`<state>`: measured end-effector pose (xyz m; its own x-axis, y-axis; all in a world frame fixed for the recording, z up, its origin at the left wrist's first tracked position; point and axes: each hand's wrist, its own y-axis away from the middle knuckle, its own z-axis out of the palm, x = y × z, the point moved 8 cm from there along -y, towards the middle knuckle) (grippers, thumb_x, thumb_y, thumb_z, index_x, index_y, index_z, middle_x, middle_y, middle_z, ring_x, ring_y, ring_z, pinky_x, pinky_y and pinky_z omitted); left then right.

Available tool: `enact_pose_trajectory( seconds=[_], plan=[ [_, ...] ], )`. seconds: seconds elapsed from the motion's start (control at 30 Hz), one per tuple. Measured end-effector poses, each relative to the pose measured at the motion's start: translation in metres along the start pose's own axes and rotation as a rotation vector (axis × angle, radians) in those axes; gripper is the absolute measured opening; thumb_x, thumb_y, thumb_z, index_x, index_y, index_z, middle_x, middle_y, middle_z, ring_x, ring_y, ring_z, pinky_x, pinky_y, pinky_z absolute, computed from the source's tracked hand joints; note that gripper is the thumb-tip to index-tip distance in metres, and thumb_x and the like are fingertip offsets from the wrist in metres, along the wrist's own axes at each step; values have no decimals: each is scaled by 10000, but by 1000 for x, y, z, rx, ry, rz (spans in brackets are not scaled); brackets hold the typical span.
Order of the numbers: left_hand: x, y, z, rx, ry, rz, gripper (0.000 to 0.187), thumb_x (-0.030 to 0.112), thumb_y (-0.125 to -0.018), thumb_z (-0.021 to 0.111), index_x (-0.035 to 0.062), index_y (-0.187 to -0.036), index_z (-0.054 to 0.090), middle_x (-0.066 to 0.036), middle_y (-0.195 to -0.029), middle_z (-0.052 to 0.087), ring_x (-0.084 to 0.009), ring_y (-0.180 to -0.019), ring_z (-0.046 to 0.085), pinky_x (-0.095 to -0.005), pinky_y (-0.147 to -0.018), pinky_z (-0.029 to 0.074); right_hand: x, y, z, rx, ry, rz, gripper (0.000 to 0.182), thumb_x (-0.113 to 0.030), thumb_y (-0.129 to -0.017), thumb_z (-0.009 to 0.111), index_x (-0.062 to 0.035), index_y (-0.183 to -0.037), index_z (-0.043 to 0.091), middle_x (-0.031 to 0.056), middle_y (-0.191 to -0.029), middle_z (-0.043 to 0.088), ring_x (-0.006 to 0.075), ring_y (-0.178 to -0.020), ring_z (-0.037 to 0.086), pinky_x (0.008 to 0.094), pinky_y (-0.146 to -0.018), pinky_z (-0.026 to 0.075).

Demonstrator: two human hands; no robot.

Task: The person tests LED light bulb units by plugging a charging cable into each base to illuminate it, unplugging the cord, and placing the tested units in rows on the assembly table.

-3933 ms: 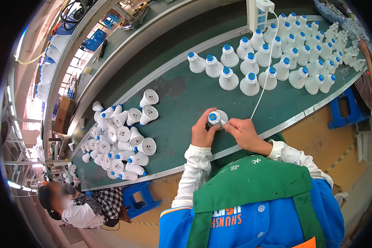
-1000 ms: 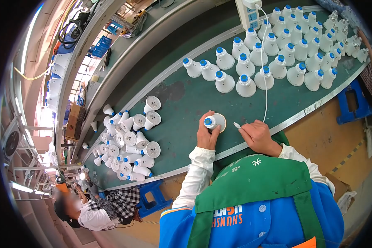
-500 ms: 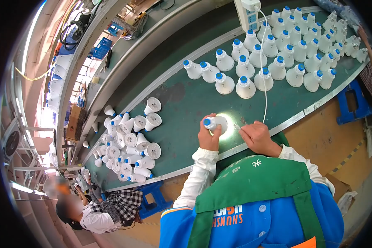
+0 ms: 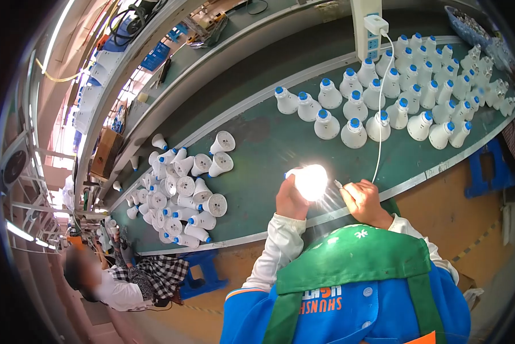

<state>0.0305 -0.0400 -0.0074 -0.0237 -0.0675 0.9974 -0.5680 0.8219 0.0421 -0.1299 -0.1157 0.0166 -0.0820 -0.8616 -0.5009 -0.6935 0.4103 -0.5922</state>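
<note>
My left hand [image 4: 291,200] is wrapped round a white light bulb [image 4: 312,182], which is tilted so that its glowing face points up toward me. The glare washes out the bulb's outline. To the right of it, my right hand [image 4: 363,200] pinches the small tip of a white cable [image 4: 379,146]. The tip points at the bulb, and a narrow gap seems to separate them. That cable runs up to a white plug adapter [image 4: 376,24] on a power strip [image 4: 367,34].
Rows of blue-capped bulbs [image 4: 354,133] stand on the green table [image 4: 257,183] to the right. A loose heap of bulbs [image 4: 186,186] lies left. A person [image 4: 123,286] sits at lower left. Blue stools [image 4: 203,275] stand beside the table.
The bulb has tipped from cap-up, glowing down on the table, to face me with its lit end. Both hands keep their grips. The whole view has shifted slightly.
</note>
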Motion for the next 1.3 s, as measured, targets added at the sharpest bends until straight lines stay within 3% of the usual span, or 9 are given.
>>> enact_pose_trajectory(
  seconds=[0.17, 0.27, 0.33, 0.37, 0.47, 0.5, 0.6, 0.77, 1.3],
  plan=[
    [-27, 4, -9, 91, 783, -243, 284, 236, -882, 577, 47, -1063, 466, -161, -985, 625, -288, -845, 646, -361, -613, 540, 6, 1, 3, -13, -83, 109, 47, -49, -799, 587, -41, -753, 590, 60, -605, 545, 242, -511, 529, 361, -497, 348],
    [-29, 8, -7, 215, 731, -282, 266, 172, -868, 597, 44, -1029, 428, -166, -891, 627, -280, -741, 651, -334, -547, 537, 18, 4, 9, -45, -161, 232, 73, -89, -834, 579, -36, -792, 606, 58, -623, 556, 239, -537, 542, 355, -521, 384],
    [-25, 14, 3, 171, 793, -353, 268, 135, -871, 580, 24, -1058, 424, -204, -1025, 593, -316, -909, 638, -376, -721, 564, 19, -1, 5, -42, -282, 374, 114, -120, -858, 585, -15, -818, 605, 70, -602, 543, 229, -520, 523, 337, -532, 393],
    [-20, 17, 10, 160, 841, -365, 277, 146, -876, 573, 13, -1074, 433, -212, -1071, 580, -325, -969, 622, -391, -790, 556, 26, 3, 13, -223, -511, 671, 202, -162, -861, 610, 25, -937, 597, 56, -655, 560, 147, -562, 495, 289, -576, 404],
    [-11, 22, 29, 30, 917, -380, 250, 137, -896, 523, 3, -1089, 438, -210, -1168, 542, -318, -1097, 568, -395, -909, 514, 17, -9, 22, -153, -970, 790, 328, -184, -858, 625, 52, -1076, 558, 31, -774, 589, 80, -678, 475, 250, -621, 397],
    [-13, 25, 33, 24, 861, -377, 224, 151, -913, 508, 23, -1084, 441, -191, -1171, 546, -296, -1080, 573, -394, -899, 509, 13, -13, 25, -210, -1032, 793, 412, -185, -854, 629, 39, -1177, 503, 33, -928, 590, 81, -779, 502, 240, -671, 411],
    [-10, 27, 40, -19, 900, -348, 168, 175, -945, 504, 60, -1036, 423, -164, -1162, 548, -250, -1031, 586, -388, -876, 509, 7, -20, 30, -199, -1132, 843, 437, -181, -857, 624, 28, -1210, 474, 50, -974, 569, 90, -815, 505, 242, -715, 421],
    [3, 27, 39, -99, 776, -211, 307, 364, -992, 401, 82, -1106, 442, -121, -1176, 555, -234, -1097, 553, -406, -905, 462, -8, -26, 30, -173, -1124, 797, 425, -157, -862, 560, 19, -1231, 445, 46, -940, 529, 101, -853, 490, 259, -773, 420],
    [7, 40, 53, -16, 873, -154, 352, 400, -979, 419, 94, -1152, 413, -102, -1202, 528, -223, -1119, 523, -434, -939, 422, -17, -28, 25, -177, -1075, 802, 485, -174, -851, 479, 58, -1269, 393, 79, -957, 541, 124, -861, 495, 275, -782, 422]
  ],
)
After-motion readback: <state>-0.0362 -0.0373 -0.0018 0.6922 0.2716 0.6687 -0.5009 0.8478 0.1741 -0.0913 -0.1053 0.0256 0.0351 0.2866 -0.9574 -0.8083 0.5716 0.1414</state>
